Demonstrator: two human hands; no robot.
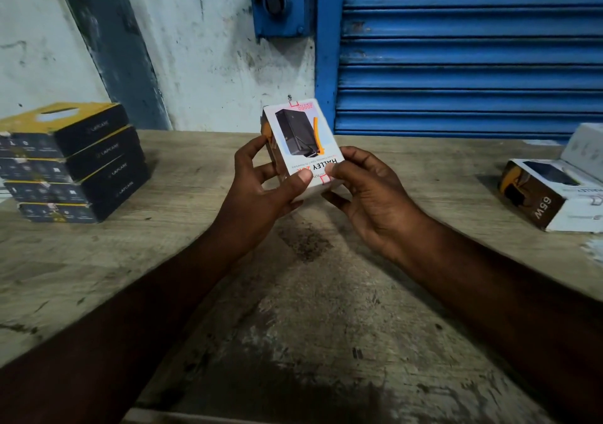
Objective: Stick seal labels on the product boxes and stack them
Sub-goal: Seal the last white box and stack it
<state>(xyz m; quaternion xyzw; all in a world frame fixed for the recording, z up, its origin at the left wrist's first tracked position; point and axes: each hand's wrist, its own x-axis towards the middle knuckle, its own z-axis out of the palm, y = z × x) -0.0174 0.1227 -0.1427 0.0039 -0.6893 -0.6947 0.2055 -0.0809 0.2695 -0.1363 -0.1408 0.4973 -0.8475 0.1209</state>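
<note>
A white product box with a black power bank pictured on its face is held tilted above the wooden table, its print upside down to me. My left hand grips its left side and lower edge, thumb on the front. From the right, my right hand holds the lower corner, with the thumb pressed by a small red-edged seal label. Another seal label sits at the box's top edge.
A stack of several black and yellow boxes stands at the table's left. At the right edge lie a brown and white product box and a white box behind it. A blue shutter and a stained wall rise behind the table.
</note>
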